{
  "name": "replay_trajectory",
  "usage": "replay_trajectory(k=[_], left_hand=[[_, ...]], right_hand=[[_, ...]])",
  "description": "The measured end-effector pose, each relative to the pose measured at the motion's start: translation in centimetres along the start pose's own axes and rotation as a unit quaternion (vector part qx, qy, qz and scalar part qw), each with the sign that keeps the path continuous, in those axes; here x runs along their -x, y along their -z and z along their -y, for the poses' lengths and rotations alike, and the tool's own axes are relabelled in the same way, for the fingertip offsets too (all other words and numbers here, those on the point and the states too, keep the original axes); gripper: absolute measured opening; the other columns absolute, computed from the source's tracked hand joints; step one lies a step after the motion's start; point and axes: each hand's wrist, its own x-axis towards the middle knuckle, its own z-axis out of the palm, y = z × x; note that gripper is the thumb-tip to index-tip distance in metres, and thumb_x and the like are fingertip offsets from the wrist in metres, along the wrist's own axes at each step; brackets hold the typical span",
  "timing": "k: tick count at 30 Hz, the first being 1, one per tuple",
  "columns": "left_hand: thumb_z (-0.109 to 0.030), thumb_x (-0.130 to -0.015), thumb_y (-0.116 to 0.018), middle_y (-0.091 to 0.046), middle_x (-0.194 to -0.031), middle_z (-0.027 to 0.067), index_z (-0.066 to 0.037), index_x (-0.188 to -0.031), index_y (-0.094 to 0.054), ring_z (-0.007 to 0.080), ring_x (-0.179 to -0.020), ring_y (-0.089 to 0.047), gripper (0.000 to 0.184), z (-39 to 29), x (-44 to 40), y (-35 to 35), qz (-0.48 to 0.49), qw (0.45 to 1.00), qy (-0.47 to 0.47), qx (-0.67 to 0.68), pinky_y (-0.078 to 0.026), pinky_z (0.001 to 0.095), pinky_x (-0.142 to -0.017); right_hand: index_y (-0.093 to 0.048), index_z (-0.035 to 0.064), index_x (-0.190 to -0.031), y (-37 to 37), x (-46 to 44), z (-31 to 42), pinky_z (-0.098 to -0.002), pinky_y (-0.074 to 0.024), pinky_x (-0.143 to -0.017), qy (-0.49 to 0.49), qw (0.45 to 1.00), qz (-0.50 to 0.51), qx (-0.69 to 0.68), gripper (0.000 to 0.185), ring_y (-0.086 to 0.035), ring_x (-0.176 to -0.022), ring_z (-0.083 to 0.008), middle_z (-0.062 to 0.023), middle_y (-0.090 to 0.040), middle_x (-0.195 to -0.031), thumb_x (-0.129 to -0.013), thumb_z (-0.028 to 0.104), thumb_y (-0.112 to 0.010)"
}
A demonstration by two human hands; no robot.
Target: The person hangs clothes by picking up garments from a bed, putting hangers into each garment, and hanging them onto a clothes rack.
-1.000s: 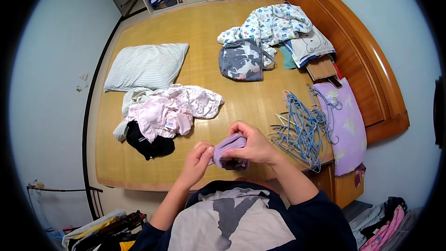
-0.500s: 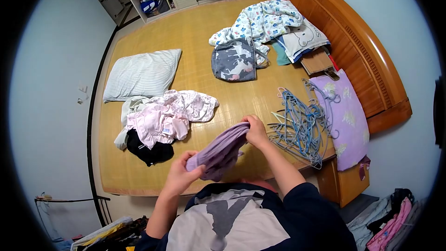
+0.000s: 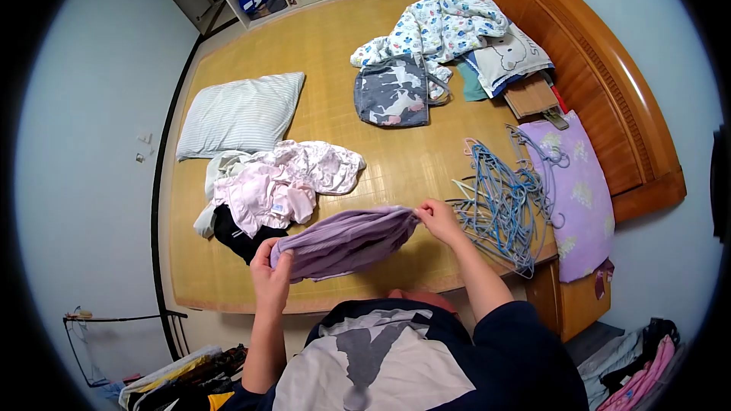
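A purple knit garment [image 3: 346, 242] is stretched sideways between my hands, above the near edge of the bed; its exact kind I cannot tell. My left hand [image 3: 272, 268] grips its left end, thumb on top. At the other end, my right hand [image 3: 439, 221] pinches a corner between thumb and fingers. Beyond my left hand lies a heap of clothes, with a pale pink garment [image 3: 263, 194] on top and a black garment [image 3: 236, 234] partly under it. Close to my right hand is a tangled pile of blue and grey clothes hangers [image 3: 502, 205].
On the mat-covered bed [image 3: 327, 99] are a striped pillow [image 3: 244, 116], a dark tote bag with white animal prints [image 3: 392, 91], a patterned quilt [image 3: 445, 27] and a purple pillow [image 3: 579, 205]. A wooden headboard [image 3: 586, 68] borders the right. More clothes [image 3: 632, 365] lie at lower right.
My hands have moved apart, the left one going left, and the purple garment is now spread wider and more level. The view has shifted slightly.
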Motion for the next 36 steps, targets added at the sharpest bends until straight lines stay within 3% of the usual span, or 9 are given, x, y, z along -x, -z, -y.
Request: replay_trajectory(k=[10, 19, 22, 24, 27, 29, 33, 35, 36], left_hand=[[-0.011, -0.088, -0.055, -0.06, -0.086, 0.0002, 0.002, -0.098, -0.062, 0.0057, -0.078, -0.052, 0.017, 0.1, 0.3, -1.0, -0.012, 0.994, 0.039, 0.1, -0.043, 0.02, -0.072], [-0.009, -0.086, -0.05, -0.064, -0.099, 0.0112, 0.007, -0.107, -0.057, 0.0157, -0.089, -0.061, 0.026, -4.6, 1.7, 0.9, -0.009, 0.967, 0.036, 0.253, -0.048, 0.0271, -0.081], [-0.015, -0.085, -0.05, -0.062, -0.102, 0.0142, 0.009, -0.109, -0.054, 0.0195, -0.094, -0.061, 0.034, -5.3, 2.2, 1.4, 0.007, 0.961, 0.025, 0.274, -0.048, 0.0303, -0.085], [-0.018, -0.085, -0.051, -0.062, -0.104, 0.0147, 0.009, -0.111, -0.053, 0.0201, -0.095, -0.06, 0.037, -5.2, 2.3, 1.3, 0.009, 0.959, 0.023, 0.284, -0.047, 0.0312, -0.086], [-0.021, -0.085, -0.05, -0.06, -0.109, 0.0156, 0.008, -0.113, -0.052, 0.0212, -0.098, -0.059, 0.04, -4.4, 2.4, 1.2, 0.006, 0.957, 0.03, 0.29, -0.047, 0.0328, -0.088], [-0.021, -0.085, -0.049, -0.059, -0.109, 0.0152, 0.007, -0.113, -0.052, 0.0221, -0.1, -0.059, 0.04, -3.7, 2.5, 1.3, -0.048, 0.947, 0.057, 0.312, -0.046, 0.0335, -0.089], [-0.018, -0.084, -0.049, -0.06, -0.108, 0.0144, 0.007, -0.112, -0.053, 0.0228, -0.099, -0.059, 0.038, -2.4, 2.4, 2.4, -0.045, 0.933, 0.094, 0.345, -0.046, 0.0342, -0.089], [-0.014, -0.085, -0.048, -0.06, -0.107, 0.0143, 0.007, -0.111, -0.053, 0.0231, -0.099, -0.059, 0.034, -1.6, 2.3, 2.7, -0.021, 0.929, 0.121, 0.35, -0.047, 0.0351, -0.089], [-0.014, -0.085, -0.048, -0.06, -0.107, 0.0143, 0.007, -0.111, -0.053, 0.0231, -0.099, -0.059, 0.034, -0.8, 2.2, 2.9, -0.022, 0.928, 0.121, 0.352, -0.047, 0.0351, -0.089]], right_hand=[[-0.063, 0.0021, -0.081, -0.9, 1.4, -3.4, -0.0311, -0.0452, -0.055, -0.04, 0.999, 0.005, -0.017, 0.019, -0.056, -0.057, -0.017, -0.0084, -0.06, -0.063, -0.083, 0.02, -0.061], [-0.065, 0.0026, -0.084, -9.0, 2.9, -5.0, -0.0328, -0.0485, -0.064, -0.02, 0.984, 0.177, -0.008, 0.027, -0.062, -0.067, -0.0194, -0.0109, -0.065, -0.071, -0.086, 0.028, -0.056], [-0.065, 0.0055, -0.094, -11.5, 2.9, -4.3, -0.0352, -0.0483, -0.066, -0.051, 0.964, 0.24, -0.102, 0.032, -0.063, -0.075, -0.0198, -0.0089, -0.067, -0.081, -0.09, 0.034, -0.053], [-0.059, 0.0079, -0.109, -11.7, 3.5, -1.8, -0.0375, -0.0499, -0.069, -0.323, 0.79, 0.303, -0.425, 0.032, -0.063, -0.084, -0.0207, -0.0067, -0.065, -0.096, -0.093, 0.035, -0.05], [-0.052, 0.0092, -0.119, -10.7, 4.3, 1.5, -0.0395, -0.0515, -0.073, -0.285, 0.747, 0.312, -0.514, 0.032, -0.062, -0.09, -0.0212, -0.0066, -0.062, -0.105, -0.094, 0.029, -0.05], [-0.054, 0.0083, -0.115, -10.8, 4.0, 1.8, -0.0348, -0.0523, -0.073, -0.261, 0.779, 0.257, -0.508, 0.026, -0.062, -0.089, -0.0185, -0.0063, -0.063, -0.102, -0.092, 0.019, -0.054], [-0.06, 0.0065, -0.098, -8.7, 2.3, 0.4, -0.0289, -0.0491, -0.067, -0.214, 0.817, 0.241, -0.479, 0.016, -0.059, -0.076, -0.0138, -0.0012, -0.062, -0.088, -0.091, 0.019, -0.056], [-0.058, 0.0079, -0.093, -6.6, 2.3, 1.4, -0.0283, -0.0478, -0.07, -0.2, 0.88, 0.17, -0.395, 0.013, -0.057, -0.074, -0.0126, -0.0003, -0.06, -0.086, -0.09, 0.02, -0.057], [-0.056, 0.01, -0.092, -6.0, 2.4, 1.6, -0.0292, -0.047, -0.073, -0.198, 0.857, 0.157, -0.449, 0.011, -0.056, -0.077, -0.0125, -0.0003, -0.059, -0.087, -0.09, 0.02, -0.058]])
